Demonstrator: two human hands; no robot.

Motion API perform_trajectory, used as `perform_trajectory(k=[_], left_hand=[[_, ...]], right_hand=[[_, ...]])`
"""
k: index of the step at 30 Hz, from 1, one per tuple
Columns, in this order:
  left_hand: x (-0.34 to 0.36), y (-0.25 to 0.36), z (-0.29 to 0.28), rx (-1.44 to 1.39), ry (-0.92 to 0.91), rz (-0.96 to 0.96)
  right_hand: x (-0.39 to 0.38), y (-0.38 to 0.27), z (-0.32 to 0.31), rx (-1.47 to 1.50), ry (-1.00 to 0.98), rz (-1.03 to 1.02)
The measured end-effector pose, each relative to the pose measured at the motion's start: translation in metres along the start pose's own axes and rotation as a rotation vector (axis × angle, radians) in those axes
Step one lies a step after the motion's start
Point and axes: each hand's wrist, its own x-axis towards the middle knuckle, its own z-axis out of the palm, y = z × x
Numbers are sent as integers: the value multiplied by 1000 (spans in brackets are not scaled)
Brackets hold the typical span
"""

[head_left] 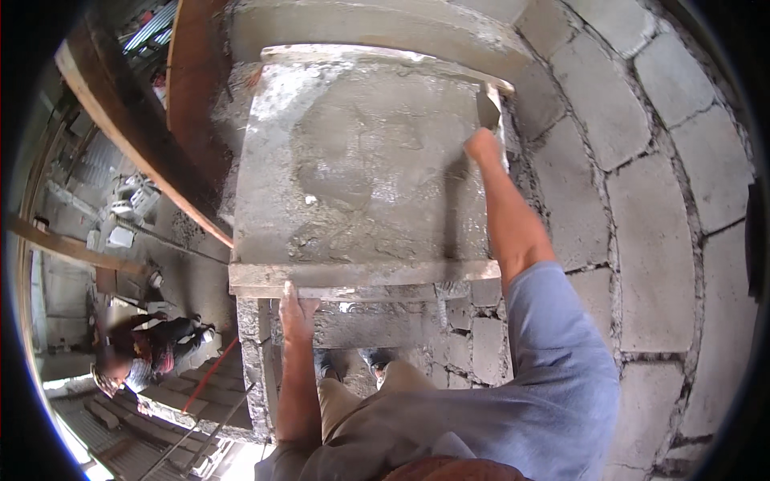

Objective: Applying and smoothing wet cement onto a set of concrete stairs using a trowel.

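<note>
A slab of wet grey mortar [385, 152] fills a wooden form in front of me. At its far right corner my right hand [483, 146] is closed round a trowel [487, 110], whose dark blade stands tilted near the form's right edge. The trowel's handle is mostly hidden by the fist. My left hand [297, 313] grips the wooden board [377, 275] along the near edge, toward its left end. Its thumb lies against the board's face, and the other fingers are partly hidden.
A block wall [650, 240] with rough joints runs along the right. A step riser [385, 28] rises behind the form. At left stand a slanted timber [136, 152] and a brown panel [192, 72]. Lower left, far below, another person [152, 345] is near scattered blocks [132, 200].
</note>
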Motion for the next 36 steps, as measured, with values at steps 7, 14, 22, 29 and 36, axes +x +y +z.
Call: perform_trajectory(k=[7,14,22,29,36], left_hand=[[-7,-14,2,196,88,31],[-5,-23,5,187,187,195],[-18,-105,26,-643,213,-428],[-6,-41,11,156,194,209],[-6,-12,-2,197,194,237]], right_hand=[[-31,-146,23,53,-43,-218],[-50,-153,48,118,-52,-384],[-141,-151,8,11,-379,-805],[-224,-85,1,38,-476,-845],[-183,-28,-36,40,-411,-626]])
